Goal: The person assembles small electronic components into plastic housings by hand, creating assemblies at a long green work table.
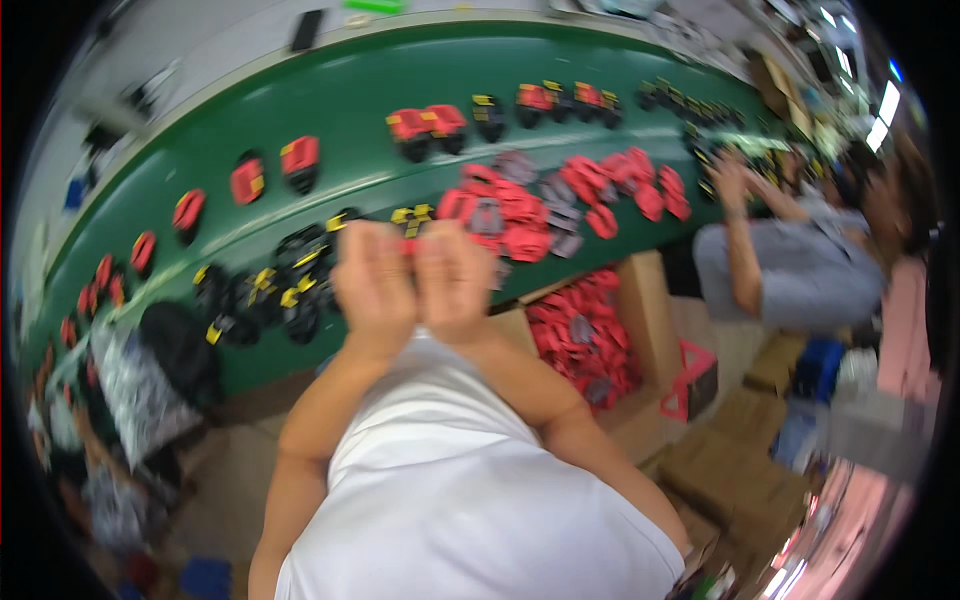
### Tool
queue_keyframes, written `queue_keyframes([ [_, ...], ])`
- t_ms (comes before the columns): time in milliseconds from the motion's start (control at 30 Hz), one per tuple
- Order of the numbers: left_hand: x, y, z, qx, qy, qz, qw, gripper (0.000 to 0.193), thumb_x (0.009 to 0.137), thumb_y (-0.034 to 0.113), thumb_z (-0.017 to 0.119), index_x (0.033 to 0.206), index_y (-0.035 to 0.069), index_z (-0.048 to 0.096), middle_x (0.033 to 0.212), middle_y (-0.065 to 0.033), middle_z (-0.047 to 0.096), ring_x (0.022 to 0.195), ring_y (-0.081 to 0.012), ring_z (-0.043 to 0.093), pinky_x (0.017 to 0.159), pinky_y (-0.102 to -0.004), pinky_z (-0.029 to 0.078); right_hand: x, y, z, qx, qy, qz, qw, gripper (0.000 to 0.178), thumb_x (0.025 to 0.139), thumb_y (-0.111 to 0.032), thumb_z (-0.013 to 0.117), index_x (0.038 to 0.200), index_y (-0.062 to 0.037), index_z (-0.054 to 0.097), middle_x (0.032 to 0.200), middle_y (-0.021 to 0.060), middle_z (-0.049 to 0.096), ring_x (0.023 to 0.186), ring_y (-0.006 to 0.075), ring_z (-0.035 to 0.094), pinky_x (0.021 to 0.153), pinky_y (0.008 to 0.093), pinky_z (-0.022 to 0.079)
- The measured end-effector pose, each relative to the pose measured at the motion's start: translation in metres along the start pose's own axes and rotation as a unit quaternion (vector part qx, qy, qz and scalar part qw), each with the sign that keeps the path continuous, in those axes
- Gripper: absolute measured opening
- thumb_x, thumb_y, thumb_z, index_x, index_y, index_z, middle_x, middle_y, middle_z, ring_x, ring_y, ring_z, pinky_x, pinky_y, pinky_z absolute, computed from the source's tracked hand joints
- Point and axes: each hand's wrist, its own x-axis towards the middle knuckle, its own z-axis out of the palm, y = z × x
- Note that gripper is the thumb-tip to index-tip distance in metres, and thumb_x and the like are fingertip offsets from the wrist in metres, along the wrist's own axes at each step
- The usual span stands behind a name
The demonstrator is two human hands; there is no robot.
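Observation:
My left hand (376,275) and my right hand (452,272) are side by side over the near edge of the green table, fingers curled in and blurred by motion. Between and just beyond them shows a small red and black piece (411,222) with yellow marks; both hands seem to grip it, though most of it is hidden. Left of my left hand lie several black pieces with yellow tags (300,290). A heap of loose red and grey pieces (510,215) lies right of my right hand.
Red and black oval pieces (300,163) stand in a spaced row along the raised green strip (350,90). An open carton (650,300) of red pieces sits below the table edge at right. A co-worker in grey (790,265) handles black pieces farther right. A silvery bag (140,390) is at left.

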Motion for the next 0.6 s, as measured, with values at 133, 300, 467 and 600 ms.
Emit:
queue_keyframes([
  [133,0.005,0.007,0.012,-0.013,-0.035,-0.038,0.999,0.026,0.097,0.019,0.036,0.076,0.004,0.040,0.068,-0.0007,0.042,0.061,-0.0076,0.037,0.054,-0.0237,0.032,0.003,0.006,-0.005,0.027,0.005,-0.004,1.000,0.025,0.091,-0.013,0.047,0.070,-0.0001,0.048,0.055,0.0085,0.044,0.045,0.0176,0.043,0.043,0.0294,0.034],
  [300,0.008,0.005,0.018,-0.025,-0.055,-0.006,0.998,0.026,0.097,0.020,0.035,0.077,0.004,0.041,0.067,-0.0005,0.042,0.060,-0.0076,0.037,0.053,-0.0234,0.032,0.004,0.004,-0.011,0.027,0.003,0.017,0.999,0.022,0.090,-0.012,0.046,0.072,0.0006,0.048,0.056,0.0124,0.047,0.046,0.0243,0.047,0.044,0.0327,0.036],
  [467,0.005,0.007,0.010,-0.021,-0.043,-0.037,0.998,0.026,0.097,0.022,0.037,0.079,0.004,0.043,0.067,0.0001,0.042,0.059,-0.0078,0.037,0.052,-0.0236,0.032,0.000,0.003,-0.005,0.022,0.006,0.043,0.999,0.024,0.091,-0.013,0.047,0.070,-0.0012,0.047,0.054,0.0109,0.044,0.044,0.0226,0.044,0.044,0.0328,0.034],
  [600,0.009,0.009,0.008,-0.024,-0.053,-0.030,0.998,0.025,0.095,0.020,0.040,0.078,0.003,0.044,0.056,-0.0115,0.045,0.045,-0.0203,0.044,0.044,-0.0331,0.034,-0.004,-0.007,-0.007,0.062,0.009,0.108,0.992,0.031,0.094,-0.022,0.044,0.070,-0.0036,0.046,0.055,0.0012,0.045,0.048,0.0065,0.039,0.042,0.0249,0.030],
])
